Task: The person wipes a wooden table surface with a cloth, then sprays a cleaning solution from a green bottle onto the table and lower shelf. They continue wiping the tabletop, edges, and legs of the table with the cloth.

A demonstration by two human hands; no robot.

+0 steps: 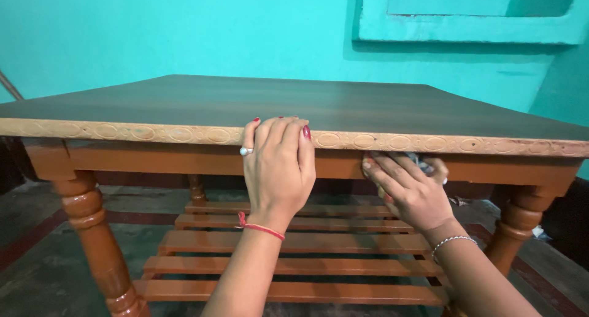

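Two hands are at the front edge of a wooden table (184,99). The left hand (279,170) lies flat and released, its fingers (276,130) hooked over the carved pale trim (123,132) that runs along the rim. The right hand (411,191) presses against the orange-brown rail under the trim, fingers closed on a small grey cloth (422,164); only a scrap of it peeks out, so its shape is hard to make out. No package or label shows anywhere. The table has a dark, matt top, glossy turned legs (98,243) and a slatted lower shelf (307,240). A red thread (261,228) circles the left wrist, a silver bracelet (453,242) the right. Behind stands a turquoise wall (184,29). The far right leg is partly hidden by the right forearm.
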